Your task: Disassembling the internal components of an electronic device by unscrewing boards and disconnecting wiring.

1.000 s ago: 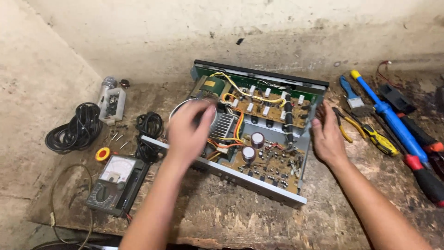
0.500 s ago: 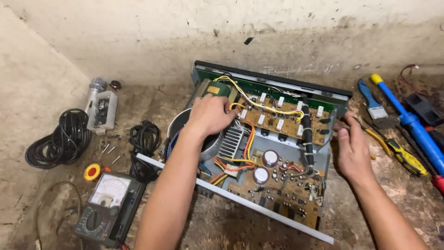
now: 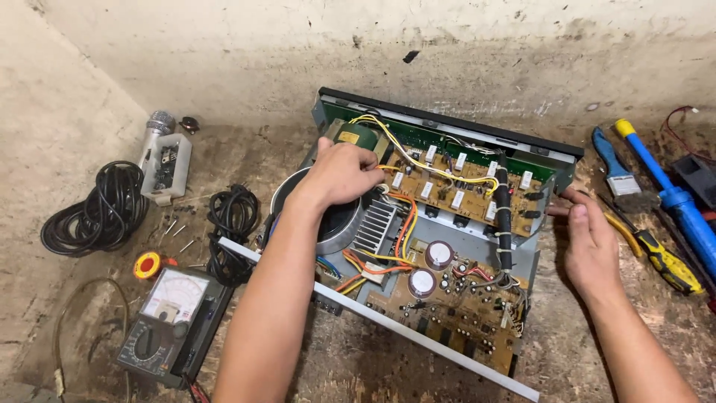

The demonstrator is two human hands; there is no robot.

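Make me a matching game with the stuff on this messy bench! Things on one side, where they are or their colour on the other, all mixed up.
Things:
1. left hand
2. right hand
3. meter
4. black cable coil

Places or colours:
A. lying far left, near the wall
B. on the round metal part inside the open amplifier
C. white dial, in front of the amplifier's left corner
D. at the amplifier's right edge

Pairs: 1-B, 2-D, 3-C, 4-A

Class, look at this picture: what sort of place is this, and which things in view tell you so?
Probably an electronics repair bench. An opened amplifier chassis shows bare circuit boards, an analogue multimeter lies beside it, and hand tools such as a blue-handled screwdriver sit on the worn wooden surface.
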